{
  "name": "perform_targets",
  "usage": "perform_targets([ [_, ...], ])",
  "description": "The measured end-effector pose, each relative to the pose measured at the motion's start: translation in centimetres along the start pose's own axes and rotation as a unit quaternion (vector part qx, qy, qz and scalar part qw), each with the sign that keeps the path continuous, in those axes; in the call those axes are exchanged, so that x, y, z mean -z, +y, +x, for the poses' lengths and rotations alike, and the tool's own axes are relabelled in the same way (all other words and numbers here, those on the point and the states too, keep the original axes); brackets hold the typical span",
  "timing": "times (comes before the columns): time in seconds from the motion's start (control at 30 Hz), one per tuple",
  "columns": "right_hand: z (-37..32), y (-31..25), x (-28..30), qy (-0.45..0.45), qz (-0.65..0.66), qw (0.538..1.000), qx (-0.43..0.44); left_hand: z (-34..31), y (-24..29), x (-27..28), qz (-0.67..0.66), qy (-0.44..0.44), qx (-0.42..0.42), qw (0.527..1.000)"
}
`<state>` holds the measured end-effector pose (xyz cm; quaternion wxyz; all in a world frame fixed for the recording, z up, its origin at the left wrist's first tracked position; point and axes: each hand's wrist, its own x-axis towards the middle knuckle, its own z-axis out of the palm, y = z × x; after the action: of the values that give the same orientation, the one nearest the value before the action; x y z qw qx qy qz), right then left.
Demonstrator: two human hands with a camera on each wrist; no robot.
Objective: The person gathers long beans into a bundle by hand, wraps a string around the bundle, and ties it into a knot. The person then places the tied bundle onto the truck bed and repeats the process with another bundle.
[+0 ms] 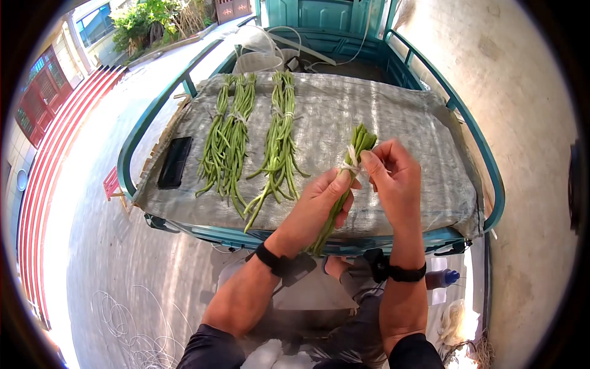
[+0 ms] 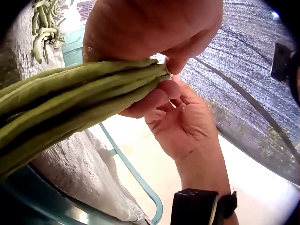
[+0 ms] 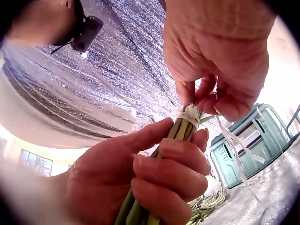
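Beans in our bundle (image 1: 325, 232) slant from lower left to upper right at mid-frame, our left hand (image 1: 316, 206) gripping their middle while our right hand (image 1: 393, 178), nearer the top end, pinches the white string (image 1: 351, 165) with its fingers.

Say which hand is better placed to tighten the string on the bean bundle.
Probably right: the right hand pinches the string, while the left hand grips the bean bundle just below it.

bare tarp (image 1: 399, 117) right of bean bundles (image 1: 280, 138)
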<state>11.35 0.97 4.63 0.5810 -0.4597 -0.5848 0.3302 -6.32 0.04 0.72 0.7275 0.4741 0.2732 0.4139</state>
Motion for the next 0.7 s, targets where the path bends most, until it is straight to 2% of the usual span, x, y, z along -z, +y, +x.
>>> perform_targets([
  [0.07, 0.0, -0.2, 0.2, 0.009, -0.029, 0.999, -0.015, -0.1, 0.0, -0.2, -0.008, 0.003, 0.005, 1.000],
  [0.27, 0.0, 0.1, 0.2, 0.029, 0.091, 0.995, -0.011, 0.0, 0.0, -0.4, -0.067, 0.017, 0.032, 0.997],
  [0.37, 0.4, -0.1, 1.1, 0.078, 0.174, 0.981, 0.035, 0.0, -0.1, -0.2, -0.078, 0.024, 0.051, 0.995],
  [0.47, 0.6, 0.3, 1.9, 0.092, 0.204, 0.973, 0.051, 0.2, -0.3, -0.4, -0.065, 0.027, 0.045, 0.997],
  [0.57, 0.4, 0.0, 1.9, 0.066, 0.232, 0.970, 0.036, 0.2, -0.5, -0.9, -0.062, 0.032, 0.045, 0.997],
  [0.7, 0.1, -1.1, 1.8, -0.017, 0.304, 0.952, 0.038, 0.3, -0.5, -0.9, -0.068, 0.037, 0.046, 0.996],
])
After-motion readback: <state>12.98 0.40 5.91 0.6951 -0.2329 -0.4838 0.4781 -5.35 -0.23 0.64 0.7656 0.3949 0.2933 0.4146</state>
